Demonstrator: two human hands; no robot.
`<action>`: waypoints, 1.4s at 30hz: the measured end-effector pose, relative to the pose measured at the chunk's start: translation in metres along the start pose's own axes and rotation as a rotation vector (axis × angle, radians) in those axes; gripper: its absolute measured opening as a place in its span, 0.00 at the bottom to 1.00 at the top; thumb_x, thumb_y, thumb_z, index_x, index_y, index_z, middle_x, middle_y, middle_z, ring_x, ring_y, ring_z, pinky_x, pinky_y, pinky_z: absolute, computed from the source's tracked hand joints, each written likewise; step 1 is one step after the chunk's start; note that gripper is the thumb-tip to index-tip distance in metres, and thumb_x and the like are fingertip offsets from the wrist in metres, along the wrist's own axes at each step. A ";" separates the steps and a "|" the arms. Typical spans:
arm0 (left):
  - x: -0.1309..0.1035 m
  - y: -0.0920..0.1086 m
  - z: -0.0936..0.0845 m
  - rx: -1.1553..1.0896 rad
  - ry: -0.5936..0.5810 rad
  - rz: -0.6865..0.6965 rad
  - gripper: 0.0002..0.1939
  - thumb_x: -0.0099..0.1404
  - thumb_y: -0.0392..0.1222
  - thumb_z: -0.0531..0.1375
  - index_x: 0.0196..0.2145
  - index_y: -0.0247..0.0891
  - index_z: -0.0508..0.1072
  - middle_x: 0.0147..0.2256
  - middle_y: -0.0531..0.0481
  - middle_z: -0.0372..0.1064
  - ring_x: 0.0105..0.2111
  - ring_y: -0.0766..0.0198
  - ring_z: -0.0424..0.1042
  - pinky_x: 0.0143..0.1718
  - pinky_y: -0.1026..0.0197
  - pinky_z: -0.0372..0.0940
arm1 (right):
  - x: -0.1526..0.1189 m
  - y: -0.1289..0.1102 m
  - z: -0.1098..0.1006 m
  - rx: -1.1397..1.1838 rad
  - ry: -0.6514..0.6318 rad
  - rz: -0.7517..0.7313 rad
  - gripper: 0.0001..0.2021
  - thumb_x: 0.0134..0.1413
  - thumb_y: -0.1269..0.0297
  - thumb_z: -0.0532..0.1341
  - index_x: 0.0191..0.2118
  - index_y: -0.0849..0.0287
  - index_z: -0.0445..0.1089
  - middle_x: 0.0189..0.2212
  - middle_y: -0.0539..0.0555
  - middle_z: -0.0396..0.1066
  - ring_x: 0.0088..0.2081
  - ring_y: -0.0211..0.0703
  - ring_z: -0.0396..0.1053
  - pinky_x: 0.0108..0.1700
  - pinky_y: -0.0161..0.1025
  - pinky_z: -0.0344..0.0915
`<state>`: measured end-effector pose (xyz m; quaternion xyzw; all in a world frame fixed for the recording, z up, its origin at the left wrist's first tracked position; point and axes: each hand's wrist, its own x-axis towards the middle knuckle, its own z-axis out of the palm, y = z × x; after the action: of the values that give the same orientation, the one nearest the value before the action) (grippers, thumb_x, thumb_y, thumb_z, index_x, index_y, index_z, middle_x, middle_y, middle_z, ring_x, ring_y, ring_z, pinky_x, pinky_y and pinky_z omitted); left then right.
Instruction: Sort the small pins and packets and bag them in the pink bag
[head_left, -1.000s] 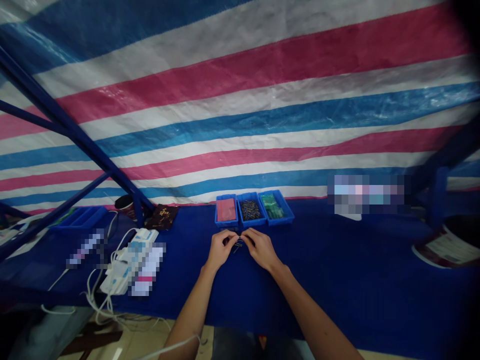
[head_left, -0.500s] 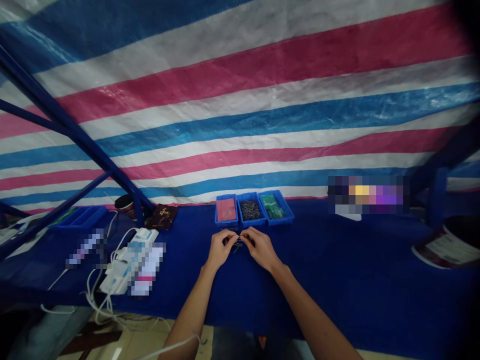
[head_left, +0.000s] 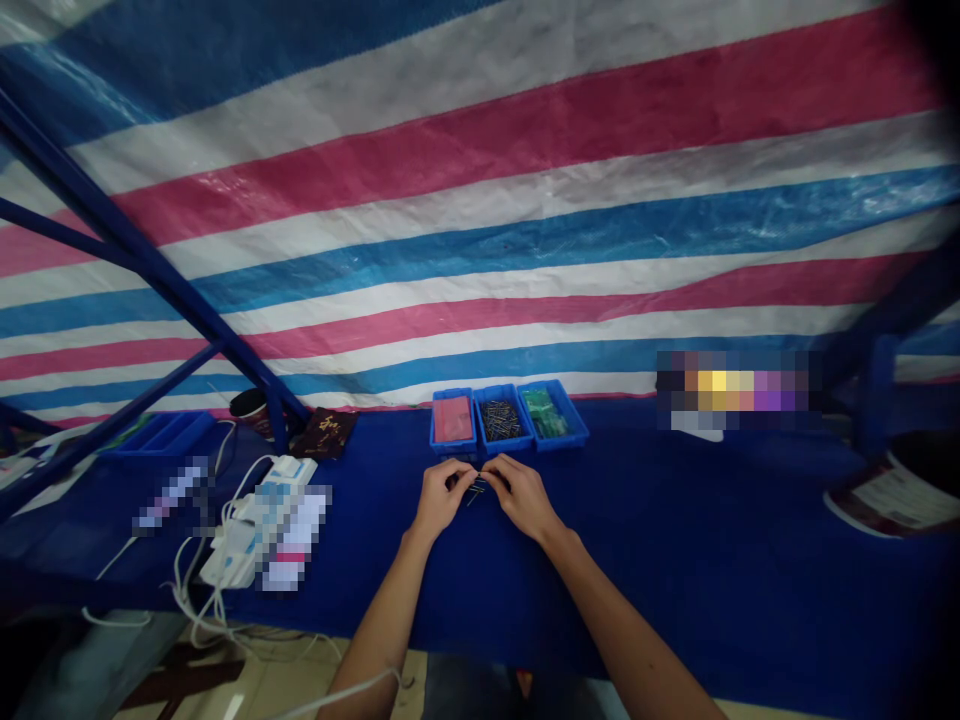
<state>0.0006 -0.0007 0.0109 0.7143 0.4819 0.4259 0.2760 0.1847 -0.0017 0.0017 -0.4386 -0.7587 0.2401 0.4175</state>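
Observation:
My left hand point(head_left: 441, 497) and my right hand point(head_left: 520, 497) meet over the blue table, fingertips almost touching. Both are closed in a pinch on a small thin pin-like piece point(head_left: 480, 474), mostly covered by the fingers. Just below the fingertips, several loose thin pieces point(head_left: 476, 490) show dark and yellowish. Beyond my hands stand three blue bins in a row. A pink packet point(head_left: 452, 419) fills the left bin point(head_left: 454, 449). Many dark and yellowish thin pieces point(head_left: 502, 420) lie in the middle bin point(head_left: 512, 446), and green pieces or packets point(head_left: 545, 413) in the right bin point(head_left: 564, 443).
Left on the blue table point(head_left: 675, 560) are a white power strip point(head_left: 244, 540) with cables, a dark brown packet point(head_left: 325, 433) and a blue tray point(head_left: 166, 437). A dark tub point(head_left: 900, 490) stands at right. Blue frame bars point(head_left: 180, 300) and a striped sheet point(head_left: 480, 230) enclose the back.
My hands stay in nearly the same place. The fingertips have shifted slightly, and less of the thin yellowish piece shows between them now.

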 end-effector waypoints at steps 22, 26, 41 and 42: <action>0.000 -0.003 0.000 0.002 0.004 0.002 0.12 0.67 0.45 0.60 0.31 0.35 0.78 0.30 0.48 0.75 0.29 0.64 0.70 0.34 0.64 0.63 | -0.001 0.003 0.002 -0.030 -0.021 0.000 0.10 0.68 0.61 0.54 0.39 0.53 0.71 0.35 0.51 0.73 0.34 0.42 0.72 0.37 0.36 0.62; 0.000 -0.004 0.001 0.002 0.002 0.000 0.13 0.68 0.46 0.60 0.32 0.35 0.78 0.30 0.47 0.75 0.29 0.63 0.71 0.34 0.64 0.64 | 0.000 0.001 0.002 -0.010 -0.014 0.000 0.08 0.67 0.61 0.55 0.40 0.53 0.72 0.36 0.51 0.74 0.34 0.42 0.72 0.36 0.36 0.63; -0.001 -0.003 0.001 0.014 -0.004 0.021 0.12 0.68 0.44 0.60 0.31 0.35 0.78 0.29 0.48 0.75 0.28 0.63 0.71 0.33 0.63 0.64 | -0.001 -0.002 0.001 -0.103 -0.040 0.033 0.14 0.70 0.60 0.50 0.36 0.55 0.70 0.33 0.51 0.73 0.33 0.40 0.72 0.36 0.35 0.59; -0.001 -0.003 0.001 0.014 -0.003 0.023 0.12 0.67 0.44 0.60 0.31 0.35 0.78 0.29 0.48 0.74 0.28 0.63 0.71 0.33 0.63 0.64 | -0.001 -0.002 0.001 -0.112 -0.038 0.042 0.15 0.70 0.59 0.50 0.34 0.55 0.69 0.32 0.50 0.73 0.32 0.40 0.71 0.35 0.35 0.58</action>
<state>0.0001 -0.0004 0.0077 0.7224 0.4761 0.4245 0.2670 0.1834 -0.0031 0.0021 -0.4723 -0.7696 0.2140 0.3727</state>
